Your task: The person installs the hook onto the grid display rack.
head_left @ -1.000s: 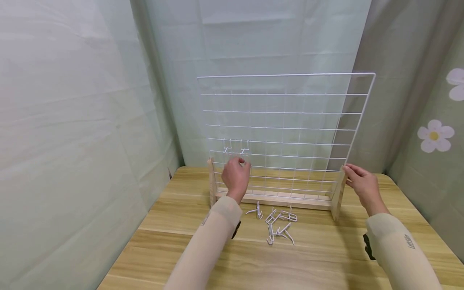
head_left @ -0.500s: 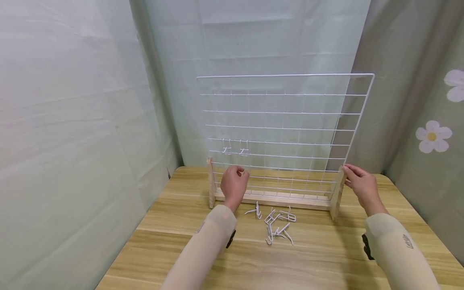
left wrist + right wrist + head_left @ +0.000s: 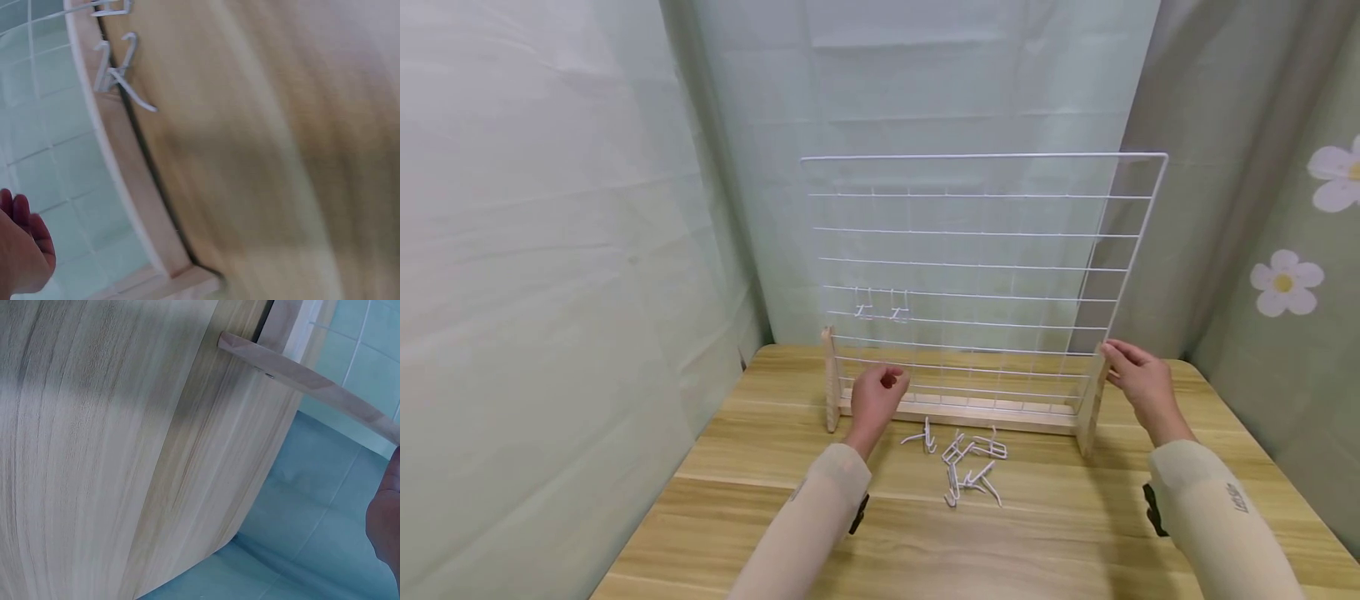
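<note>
A white wire grid panel (image 3: 992,250) stands upright in a pale wooden base (image 3: 985,412) with an end post at each side. Two white wire hooks (image 3: 864,310) hang side by side on the grid's left half. My left hand (image 3: 874,400) is in front of the grid's lower left, fingers loosely bent, nothing in them. At the right end, my right hand (image 3: 1142,383) pinches the top of the wooden end post (image 3: 1092,408) between thumb and fingers. Several loose white wire hooks (image 3: 953,448) lie on the table in front of the base.
The wood-grain table (image 3: 760,517) reaches back to a pale cloth backdrop (image 3: 970,75). Another cloth wall (image 3: 550,250) rises close along the left side. On the right hangs a cloth with white flowers (image 3: 1287,283).
My left hand has come down and slightly left, away from the two hanging hooks. The right hand keeps its hold on the end post. The loose hooks lie as before.
</note>
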Demonstrator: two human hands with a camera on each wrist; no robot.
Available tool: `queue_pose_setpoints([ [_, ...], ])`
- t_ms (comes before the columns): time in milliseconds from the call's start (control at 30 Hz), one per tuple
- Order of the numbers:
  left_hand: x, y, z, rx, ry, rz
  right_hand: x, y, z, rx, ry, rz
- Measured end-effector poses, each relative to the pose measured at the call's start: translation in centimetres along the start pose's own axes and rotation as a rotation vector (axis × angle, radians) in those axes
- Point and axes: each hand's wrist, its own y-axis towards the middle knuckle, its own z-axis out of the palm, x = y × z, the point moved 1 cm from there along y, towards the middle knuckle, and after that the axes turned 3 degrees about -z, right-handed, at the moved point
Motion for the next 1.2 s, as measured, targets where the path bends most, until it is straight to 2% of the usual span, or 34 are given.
queue_pose_setpoints([
  [200, 2.1, -0.5, 0.3, 0.079, -0.091, -0.006, 0.0, 0.0, 0.0, 0.004, 0.016, -0.006],
  [467, 3.8, -1.1, 0.8, 0.201, -0.105, -0.059, 0.2, 0.0, 0.0, 0.012, -0.008, 0.005],
  [733, 5.0, -2.0, 1.5, 0.295, -0.132, -0.093, 0.2, 0.1, 0.1, 0.007, -0.023, 0.009],
  [1200, 6.3, -2.8, 2.5, 0.382, -0.131, -0.125, 0.3, 0.1, 0.1, -0.002, -0.018, 0.021],
])
